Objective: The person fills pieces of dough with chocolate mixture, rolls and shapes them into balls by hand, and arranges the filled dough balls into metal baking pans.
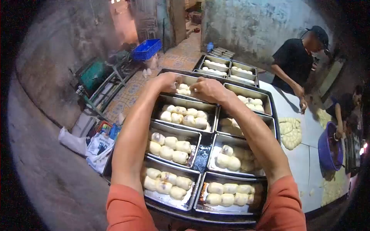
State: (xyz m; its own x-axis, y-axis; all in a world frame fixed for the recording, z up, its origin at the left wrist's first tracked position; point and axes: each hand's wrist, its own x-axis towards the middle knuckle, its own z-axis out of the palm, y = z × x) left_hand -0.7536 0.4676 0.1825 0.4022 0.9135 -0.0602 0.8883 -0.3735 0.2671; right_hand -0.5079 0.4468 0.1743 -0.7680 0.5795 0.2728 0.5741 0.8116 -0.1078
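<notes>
Both arms reach to a far metal loaf tin point(185, 98) that holds pale dough rolls point(184, 91). My left hand point(169, 82) is at the left end of these rolls, its fingers curled down inside the tin against the dough. From the right, my right hand point(209, 89) bends its fingers around the other end of the row. The fingertips are partly hidden by the tin and the dough. Nearer to me, more dough rolls point(184, 116) lie in paired rows in a loaf tin point(210, 129), some with dark filling showing through.
Several more filled tins stand around, including a front right tin point(231, 210) and a group at the back point(221, 61). At right, a co-worker point(295, 63) stands by a white table point(304, 158) with flattened dough point(290, 133). Another person reaches toward a purple basin point(327, 148). A blue crate point(147, 49) is behind.
</notes>
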